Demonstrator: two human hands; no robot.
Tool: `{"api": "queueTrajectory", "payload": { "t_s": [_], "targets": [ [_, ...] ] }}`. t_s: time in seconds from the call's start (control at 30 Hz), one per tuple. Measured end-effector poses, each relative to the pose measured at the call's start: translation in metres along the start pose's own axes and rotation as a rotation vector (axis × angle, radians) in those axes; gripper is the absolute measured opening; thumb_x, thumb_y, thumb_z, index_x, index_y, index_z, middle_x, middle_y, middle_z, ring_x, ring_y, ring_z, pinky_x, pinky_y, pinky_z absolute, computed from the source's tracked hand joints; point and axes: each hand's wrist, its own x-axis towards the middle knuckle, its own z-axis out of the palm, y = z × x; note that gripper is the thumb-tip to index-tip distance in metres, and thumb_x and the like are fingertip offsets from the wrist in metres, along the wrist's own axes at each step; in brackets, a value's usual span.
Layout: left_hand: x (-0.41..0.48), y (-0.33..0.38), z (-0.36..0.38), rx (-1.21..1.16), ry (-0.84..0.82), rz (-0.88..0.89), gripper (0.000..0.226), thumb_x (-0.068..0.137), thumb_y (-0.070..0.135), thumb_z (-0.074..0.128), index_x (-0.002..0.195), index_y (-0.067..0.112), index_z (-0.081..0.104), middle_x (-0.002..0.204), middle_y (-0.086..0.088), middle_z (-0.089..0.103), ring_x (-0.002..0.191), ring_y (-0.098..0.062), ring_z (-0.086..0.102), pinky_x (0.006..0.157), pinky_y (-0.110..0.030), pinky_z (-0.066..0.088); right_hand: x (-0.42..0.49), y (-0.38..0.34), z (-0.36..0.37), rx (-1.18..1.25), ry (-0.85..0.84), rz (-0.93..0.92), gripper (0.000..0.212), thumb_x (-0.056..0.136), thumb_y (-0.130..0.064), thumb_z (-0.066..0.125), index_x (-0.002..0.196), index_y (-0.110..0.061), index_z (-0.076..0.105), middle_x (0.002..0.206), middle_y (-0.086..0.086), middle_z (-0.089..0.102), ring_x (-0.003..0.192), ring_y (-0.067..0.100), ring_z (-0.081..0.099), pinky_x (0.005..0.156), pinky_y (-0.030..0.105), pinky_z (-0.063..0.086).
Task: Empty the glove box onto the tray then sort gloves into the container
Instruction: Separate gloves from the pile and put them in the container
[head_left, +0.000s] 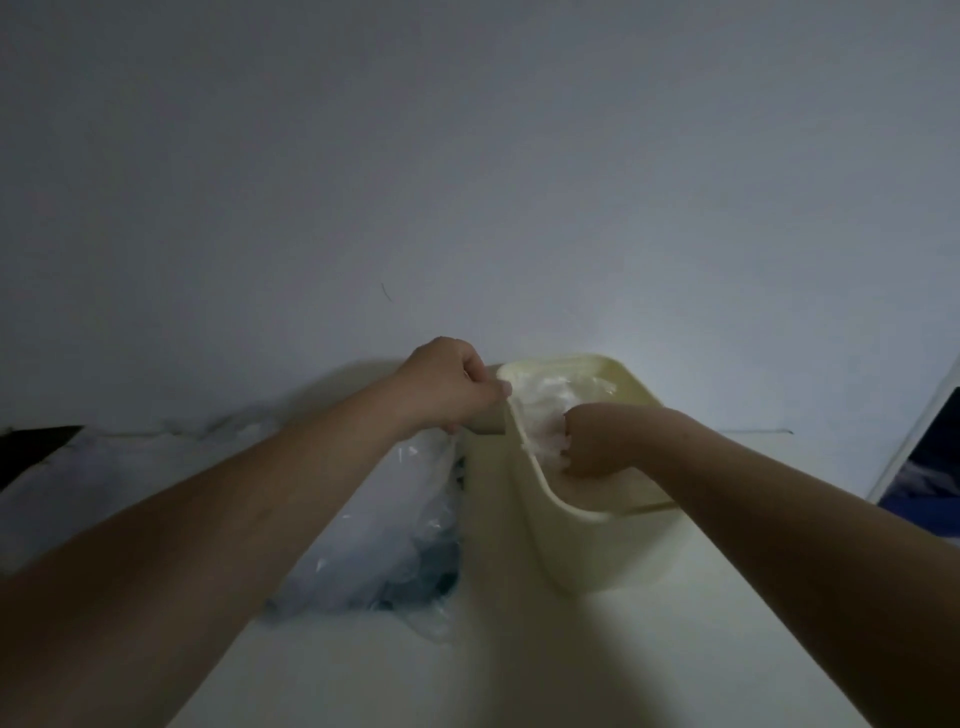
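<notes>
Gripping container (597, 545) by rim at left corner: left hand (447, 384), fingers curled, pinching edge. Container pale cream plastic, smooth, rounded corners, standing on white bench (519, 675) against plain wall (467, 156). Right hand (597, 441) sunk inside, fingers curled into crumpled white gloves (540, 400); fingertips hidden. Just left of container, heap of thin translucent film gloves (395, 519), crinkled, glossy; dark patch beneath unclear. Cannot tell whether heap lies on tray. Light dim, focus soft. Dark object (930, 467) cut off at right edge.
</notes>
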Motion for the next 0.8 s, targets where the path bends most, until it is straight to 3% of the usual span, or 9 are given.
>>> {"api": "queueTrajectory", "payload": {
  "t_s": [0.1,0.2,0.27,0.33,0.47,0.53,0.63,0.73,0.8],
  "targets": [
    [-0.018,0.006,0.009,-0.085,-0.117,0.026,0.03,0.088,0.041,0.081,0.105,0.019,0.068,0.094,-0.005,0.072,0.07,-0.018,0.072,0.059,-0.028,0.06,-0.014,0.009,-0.012,0.11,0.126,0.002,0.055,0.097,-0.044,0.063,0.145,-0.018,0.055,0.144,0.004,0.057,0.129,0.027,0.056,0.105,0.032,0.043],
    [-0.027,0.017,0.018,-0.01,-0.167,0.108,0.033,0.087,0.043,0.08,0.114,0.027,0.07,0.09,-0.001,0.069,0.066,-0.017,0.067,0.054,-0.028,0.053,-0.038,0.014,-0.031,0.122,0.228,0.002,0.06,0.092,-0.05,0.068,0.144,-0.022,0.057,0.148,0.0,0.055,0.13,0.024,0.056,0.105,0.032,0.044],
    [-0.029,0.024,0.026,0.097,-0.175,0.136,0.026,0.09,0.048,0.075,0.109,0.03,0.074,0.083,0.002,0.071,0.066,-0.019,0.07,0.057,-0.032,0.059,-0.056,0.012,-0.043,0.108,0.332,-0.002,0.051,0.093,-0.041,0.068,0.141,-0.025,0.059,0.147,-0.003,0.056,0.131,0.021,0.056,0.109,0.036,0.046],
    [-0.03,0.031,0.032,0.146,-0.198,0.129,0.021,0.094,0.047,0.071,0.098,0.027,0.077,0.068,0.002,0.069,0.052,-0.016,0.064,0.05,-0.028,0.054,-0.068,0.005,-0.051,0.17,0.441,-0.016,0.044,0.095,-0.024,0.063,0.138,-0.025,0.061,0.145,-0.004,0.059,0.13,0.019,0.056,0.108,0.035,0.047],
    [-0.036,0.033,0.033,0.103,-0.161,0.108,0.02,0.095,0.037,0.066,0.091,0.019,0.076,0.065,-0.005,0.07,0.046,-0.016,0.059,0.051,-0.028,0.051,-0.066,-0.025,-0.044,0.326,0.311,-0.057,0.04,0.1,-0.014,0.048,0.137,-0.014,0.063,0.138,0.007,0.064,0.124,0.024,0.061,0.102,0.032,0.049],
    [-0.041,0.026,0.028,0.056,-0.052,0.119,0.015,0.096,0.028,0.065,0.094,0.019,0.077,0.075,-0.002,0.074,0.055,-0.016,0.067,0.058,-0.032,0.058,-0.052,-0.031,-0.03,0.307,0.205,-0.031,0.045,0.102,-0.013,0.043,0.146,-0.015,0.055,0.144,0.01,0.058,0.127,0.027,0.058,0.098,0.032,0.047],
    [-0.052,0.002,0.014,0.048,0.157,0.164,0.016,0.094,0.017,0.061,0.097,0.029,0.072,0.093,0.013,0.071,0.077,-0.004,0.066,0.066,-0.019,0.051,-0.029,-0.027,-0.008,0.159,0.062,0.003,0.044,0.105,-0.012,0.04,0.147,-0.01,0.052,0.149,0.012,0.053,0.132,0.029,0.054,0.102,0.032,0.042],
    [-0.069,-0.035,-0.004,0.207,0.119,0.21,0.017,0.097,0.02,0.062,0.111,0.025,0.071,0.109,0.009,0.068,0.095,-0.008,0.065,0.078,-0.023,0.048,-0.009,-0.021,0.015,0.074,-0.016,0.031,0.048,0.107,-0.016,0.035,0.155,-0.014,0.044,0.158,0.011,0.044,0.141,0.031,0.046,0.116,0.042,0.035],
    [-0.08,-0.064,-0.008,0.474,-0.002,0.19,0.03,0.099,0.029,0.064,0.127,0.021,0.069,0.136,0.0,0.061,0.121,-0.019,0.06,0.095,-0.03,0.048,-0.001,-0.022,0.023,0.06,-0.03,0.056,0.053,0.108,-0.017,0.032,0.161,-0.016,0.031,0.165,0.01,0.033,0.147,0.032,0.038,0.12,0.048,0.032]
  ]
}}
